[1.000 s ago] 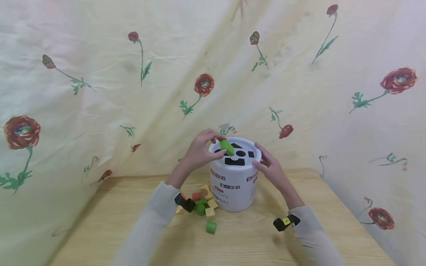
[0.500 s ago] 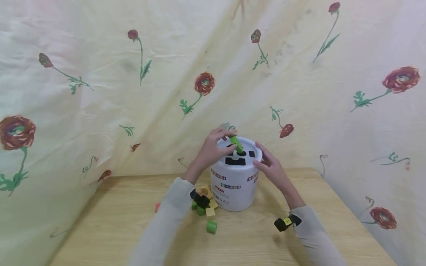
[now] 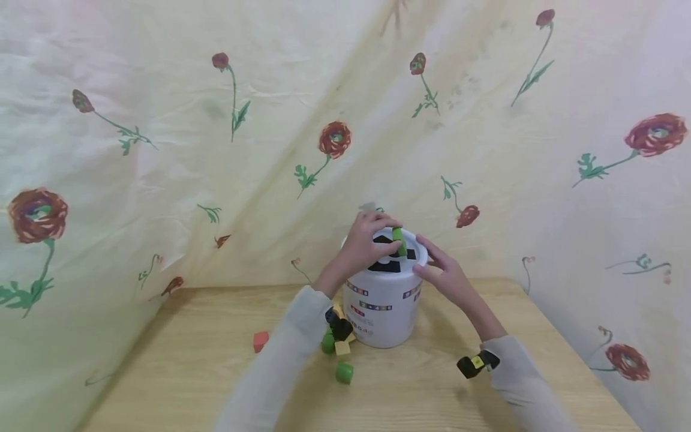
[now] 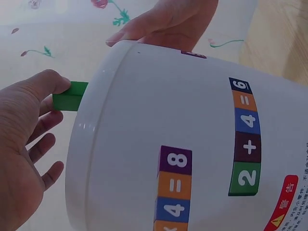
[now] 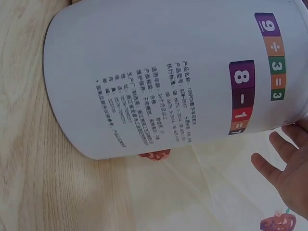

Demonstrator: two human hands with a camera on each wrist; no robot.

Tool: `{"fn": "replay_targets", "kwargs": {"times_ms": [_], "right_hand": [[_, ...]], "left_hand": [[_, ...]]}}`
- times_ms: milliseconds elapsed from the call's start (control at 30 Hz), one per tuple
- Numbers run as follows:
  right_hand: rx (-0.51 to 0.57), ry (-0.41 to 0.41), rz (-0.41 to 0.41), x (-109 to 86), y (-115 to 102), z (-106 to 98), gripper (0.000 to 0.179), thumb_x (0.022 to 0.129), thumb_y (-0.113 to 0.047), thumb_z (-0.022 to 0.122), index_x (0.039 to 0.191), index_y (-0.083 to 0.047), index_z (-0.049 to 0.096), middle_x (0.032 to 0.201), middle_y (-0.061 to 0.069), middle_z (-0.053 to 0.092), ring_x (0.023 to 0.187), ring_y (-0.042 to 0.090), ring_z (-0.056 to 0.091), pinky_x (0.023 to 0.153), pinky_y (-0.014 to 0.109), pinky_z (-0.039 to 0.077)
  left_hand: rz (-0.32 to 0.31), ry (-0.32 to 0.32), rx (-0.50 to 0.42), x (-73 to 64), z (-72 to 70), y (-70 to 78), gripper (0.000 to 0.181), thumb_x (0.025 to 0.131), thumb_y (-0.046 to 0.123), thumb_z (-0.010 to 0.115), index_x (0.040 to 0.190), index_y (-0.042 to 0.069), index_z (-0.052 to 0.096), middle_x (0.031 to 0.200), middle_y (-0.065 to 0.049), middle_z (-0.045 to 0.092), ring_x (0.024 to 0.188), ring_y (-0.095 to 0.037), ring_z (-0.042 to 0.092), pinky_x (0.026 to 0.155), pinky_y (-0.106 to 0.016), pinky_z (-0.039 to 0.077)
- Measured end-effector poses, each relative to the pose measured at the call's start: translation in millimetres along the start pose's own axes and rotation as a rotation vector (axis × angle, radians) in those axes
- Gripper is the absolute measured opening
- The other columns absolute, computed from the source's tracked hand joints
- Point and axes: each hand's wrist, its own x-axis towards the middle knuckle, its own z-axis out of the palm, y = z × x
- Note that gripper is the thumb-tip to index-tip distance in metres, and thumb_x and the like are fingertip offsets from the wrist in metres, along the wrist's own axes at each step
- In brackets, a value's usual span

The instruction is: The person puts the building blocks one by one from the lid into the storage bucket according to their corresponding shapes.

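A white bucket [image 3: 380, 327] printed with coloured sums stands upright on the table, its lid cut with several dark shaped holes [image 3: 384, 266]. My left hand [image 3: 360, 246] pinches a green block [image 3: 399, 242] between thumb and fingers, right over the lid. In the left wrist view the green block [image 4: 70, 96] juts above the rim; its lower end is hidden, so I cannot tell whether it sits in a hole. On the bucket's right side my right hand [image 3: 450, 277] rests against the rim, its thumb in front. The right wrist view shows its fingers [image 5: 266, 167] fairly straight and spread.
Left of the bucket lie loose blocks, partly behind my left wrist: a green cylinder [image 3: 344, 372], a yellow block [image 3: 342, 348] and a red block [image 3: 261, 341]. They rest on a wooden table [image 3: 178, 372]. A flowered cloth [image 3: 270, 180] hangs close behind the bucket.
My left hand has carried the green block rightward across the lid, from its left part to near the round hole, and turned it more upright. My right hand stays at the rim.
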Motion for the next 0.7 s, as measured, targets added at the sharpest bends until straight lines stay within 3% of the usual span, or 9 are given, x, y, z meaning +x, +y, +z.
{"fn": "replay_targets", "kwargs": {"times_ms": [333, 700], "right_hand": [[-0.021, -0.001, -0.021, 0.9, -0.5, -0.7, 0.07, 0.103, -0.032, 0.06, 0.163, -0.026, 0.025, 0.168, 0.012, 0.028, 0.15, 0.042, 0.033, 0.11, 0.067, 0.038], [-0.026, -0.001, -0.02, 1.9, -1.8, -1.5, 0.07, 0.103, -0.032, 0.06, 0.163, -0.024, 0.025, 0.168, 0.012, 0.028, 0.149, 0.043, 0.035, 0.109, 0.067, 0.039]], "left_hand": [[0.019, 0.0, 0.045, 5.0, 8.1, 0.9, 0.038, 0.091, 0.028, 0.077, 0.127, 0.016, 0.071, 0.131, -0.005, 0.062, 0.12, -0.025, 0.046, 0.098, -0.041, 0.044], [0.033, -0.02, 0.131, 11.6, 15.3, 1.1, 0.038, 0.094, 0.032, 0.074, 0.129, 0.018, 0.07, 0.134, -0.003, 0.062, 0.127, -0.023, 0.047, 0.103, -0.042, 0.043]]}}
